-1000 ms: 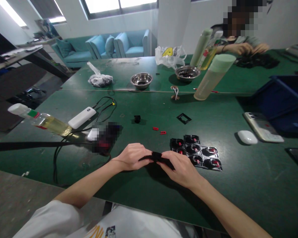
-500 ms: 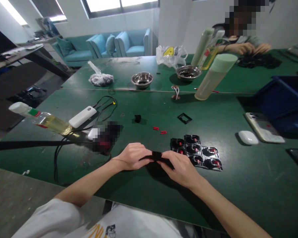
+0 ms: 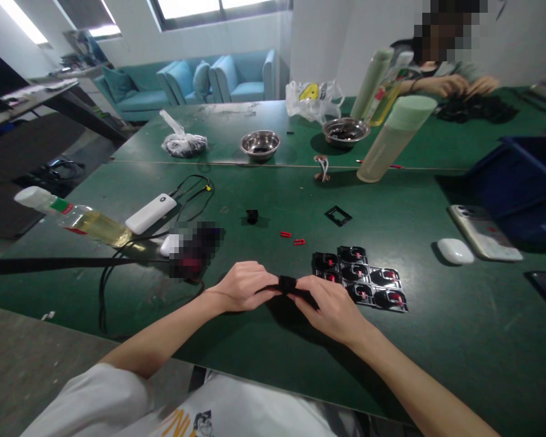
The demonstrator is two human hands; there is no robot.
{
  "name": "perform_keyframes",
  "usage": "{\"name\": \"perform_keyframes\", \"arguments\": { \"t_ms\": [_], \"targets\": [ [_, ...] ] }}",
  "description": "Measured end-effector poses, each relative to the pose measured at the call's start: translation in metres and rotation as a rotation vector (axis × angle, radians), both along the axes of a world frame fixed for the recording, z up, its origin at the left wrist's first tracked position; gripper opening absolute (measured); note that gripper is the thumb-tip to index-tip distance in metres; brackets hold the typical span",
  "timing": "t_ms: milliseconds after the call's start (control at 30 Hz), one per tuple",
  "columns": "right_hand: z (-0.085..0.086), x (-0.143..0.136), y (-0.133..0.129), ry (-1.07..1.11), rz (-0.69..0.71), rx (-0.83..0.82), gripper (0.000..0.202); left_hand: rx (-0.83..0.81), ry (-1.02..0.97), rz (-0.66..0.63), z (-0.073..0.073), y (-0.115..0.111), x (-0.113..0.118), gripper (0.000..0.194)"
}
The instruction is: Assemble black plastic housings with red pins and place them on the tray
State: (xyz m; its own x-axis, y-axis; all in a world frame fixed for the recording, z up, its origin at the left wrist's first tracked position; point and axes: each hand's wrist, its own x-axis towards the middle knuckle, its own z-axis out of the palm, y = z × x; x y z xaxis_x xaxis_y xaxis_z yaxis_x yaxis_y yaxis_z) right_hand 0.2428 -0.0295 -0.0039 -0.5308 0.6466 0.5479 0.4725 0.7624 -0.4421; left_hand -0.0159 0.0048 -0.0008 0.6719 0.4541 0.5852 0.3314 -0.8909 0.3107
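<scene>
Between my two hands, just above the green table, is a small black plastic part (image 3: 287, 283). My left hand (image 3: 243, 286) pinches its left side with thumb and fingers. On its right side, my right hand (image 3: 330, 303) grips it the same way. Fingers cover much of the part, so its full shape is hidden. Right beside my right hand lies a group of black plastic housings (image 3: 373, 280) with red pieces inside. Two small red clips (image 3: 299, 241) lie beyond my hands, along with a black rectangular frame (image 3: 338, 216) and a small black block (image 3: 252, 216).
Steel bowls (image 3: 260, 145), a pale green bottle (image 3: 395, 139) and a plastic bag (image 3: 184, 144) stand farther back. On the left are an oil-coloured bottle (image 3: 95, 224), a white power bank (image 3: 151, 213) and cables. A phone (image 3: 482, 233) and blue bin (image 3: 519, 188) sit right. Another person's hands (image 3: 464, 87) handle dark items.
</scene>
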Motion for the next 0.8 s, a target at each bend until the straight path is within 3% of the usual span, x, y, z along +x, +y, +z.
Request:
{"name": "perform_keyframes", "arguments": {
  "t_ms": [667, 800],
  "targets": [
    [0.0025, -0.0008, -0.0015, 0.001, 0.003, -0.009, 0.004, 0.016, 0.028, 0.009, -0.0041, 0.0006, -0.0017, 0.011],
    [0.0027, -0.0007, -0.0012, -0.005, -0.006, 0.009, 0.003, 0.028, 0.028, 0.041, 0.0017, -0.0006, -0.0035, 0.019]
  ]
}}
